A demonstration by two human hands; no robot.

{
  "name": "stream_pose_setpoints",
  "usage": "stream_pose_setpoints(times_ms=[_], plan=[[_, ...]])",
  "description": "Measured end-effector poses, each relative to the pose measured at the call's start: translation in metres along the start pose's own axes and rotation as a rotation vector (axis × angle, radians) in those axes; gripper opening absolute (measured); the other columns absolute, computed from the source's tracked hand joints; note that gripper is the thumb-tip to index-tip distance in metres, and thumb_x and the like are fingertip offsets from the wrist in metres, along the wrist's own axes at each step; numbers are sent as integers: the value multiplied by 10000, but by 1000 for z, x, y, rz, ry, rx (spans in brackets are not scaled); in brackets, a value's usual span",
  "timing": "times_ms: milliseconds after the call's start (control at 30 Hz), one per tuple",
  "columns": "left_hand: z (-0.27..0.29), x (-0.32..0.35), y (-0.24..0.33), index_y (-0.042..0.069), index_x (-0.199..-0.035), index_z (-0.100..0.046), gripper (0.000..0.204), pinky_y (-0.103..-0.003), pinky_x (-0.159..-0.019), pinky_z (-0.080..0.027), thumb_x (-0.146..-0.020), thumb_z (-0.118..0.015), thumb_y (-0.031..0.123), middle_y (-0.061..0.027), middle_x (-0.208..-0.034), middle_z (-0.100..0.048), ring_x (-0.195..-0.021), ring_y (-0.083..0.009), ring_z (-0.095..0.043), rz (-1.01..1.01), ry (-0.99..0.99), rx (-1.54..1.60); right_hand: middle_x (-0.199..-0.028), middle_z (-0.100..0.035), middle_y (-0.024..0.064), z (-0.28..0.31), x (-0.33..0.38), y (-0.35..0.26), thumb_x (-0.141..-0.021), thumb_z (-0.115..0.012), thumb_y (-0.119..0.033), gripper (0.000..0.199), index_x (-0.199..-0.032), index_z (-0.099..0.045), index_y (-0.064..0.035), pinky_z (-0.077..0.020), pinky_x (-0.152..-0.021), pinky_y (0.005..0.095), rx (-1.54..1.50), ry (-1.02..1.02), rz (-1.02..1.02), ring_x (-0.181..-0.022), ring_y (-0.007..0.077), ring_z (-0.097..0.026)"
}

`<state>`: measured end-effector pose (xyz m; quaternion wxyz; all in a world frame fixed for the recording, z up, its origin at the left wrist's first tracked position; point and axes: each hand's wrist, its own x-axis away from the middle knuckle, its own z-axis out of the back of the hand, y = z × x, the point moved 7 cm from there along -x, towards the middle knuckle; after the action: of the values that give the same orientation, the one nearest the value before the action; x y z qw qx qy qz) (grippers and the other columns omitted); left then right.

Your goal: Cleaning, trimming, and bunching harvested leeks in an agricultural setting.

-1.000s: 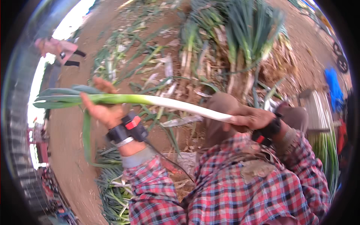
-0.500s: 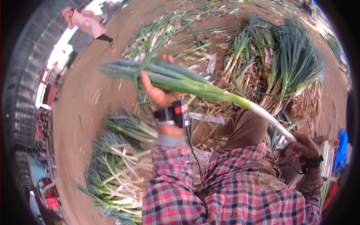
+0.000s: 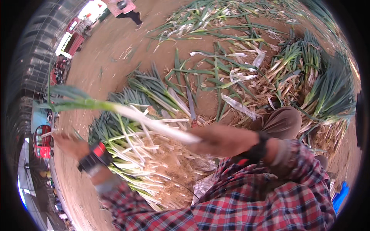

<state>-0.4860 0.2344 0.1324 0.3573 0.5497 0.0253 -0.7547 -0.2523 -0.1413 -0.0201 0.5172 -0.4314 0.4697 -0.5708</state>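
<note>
A long green onion (image 3: 150,125) slants over a pile of onions, its white end inside my right hand (image 3: 231,139), which is closed around it. Its green leaves point to the far left, smeared by motion. My left hand (image 3: 72,146) is below those leaves, apart from the stalk, blurred, with fingers looking stretched out and nothing visible in them. Under the held stalk lies the pile of green onions (image 3: 133,158), white stems and brown roots toward me. A knife (image 3: 190,103) with a reddish handle lies beyond the pile, close to my right hand.
Upright bunches of unpeeled green onions (image 3: 327,92) stand at the right. Stripped leaves (image 3: 235,77) litter the dirt floor (image 3: 96,69), with more heaped far back. My knee (image 3: 283,121) is at the right. Another person (image 3: 125,9) is at the far left, beyond reach.
My right hand has carried the onion from the right to over the pile at left. My left hand has come off its leaves and moved left and nearer. The view has shifted leftward.
</note>
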Motion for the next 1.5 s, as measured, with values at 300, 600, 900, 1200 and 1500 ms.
stream_pose_setpoints(times_ms=[300,600,900,1200,1500], plan=[[-181,175,201,-18,-1251,-529,372,-276,-757,-492,-964,-576,213,-56,-945,-611,-838,-146,-589,572,-614,1218,-930,-621,184,83,125,73,-917,-611,-233,298,-1136,-559,-38,-483,-743,433,195,393,14,-851,349,-613],[-440,472,483,19,-1101,-593,219,-227,-574,-518,-937,-576,164,-62,-889,-674,-745,-100,-643,521,-1616,1073,-816,-586,-4,105,543,137,-982,-542,-174,169,-1041,-608,-30,-446,-608,210,-96,1961,-581,-697,62,-539],[-581,660,626,-31,-1396,-366,679,-445,-1019,-423,-858,-632,286,-276,-1322,-527,-1211,-371,-543,-466,-1515,449,-840,-615,40,82,572,238,-971,-532,-135,139,-1010,-578,-10,-486,-637,237,-551,1955,-865,-688,97,-585],[-631,710,672,21,-1314,-458,693,-445,-937,-466,-772,-702,377,-227,-1280,-558,-1151,-335,-574,-588,-1482,-30,-827,-622,49,130,577,282,-948,-542,-118,142,-997,-584,9,-499,-650,256,-745,1892,-952,-708,109,-598],[-617,717,655,-1,-1047,-513,307,-313,-525,-500,-873,-609,234,-113,-774,-641,-592,-196,-623,80,-2046,717,-831,-612,43,185,517,325,-937,-575,-105,175,-1046,-592,32,-486,-660,240,-681,1678,-877,-740,109,-608]])
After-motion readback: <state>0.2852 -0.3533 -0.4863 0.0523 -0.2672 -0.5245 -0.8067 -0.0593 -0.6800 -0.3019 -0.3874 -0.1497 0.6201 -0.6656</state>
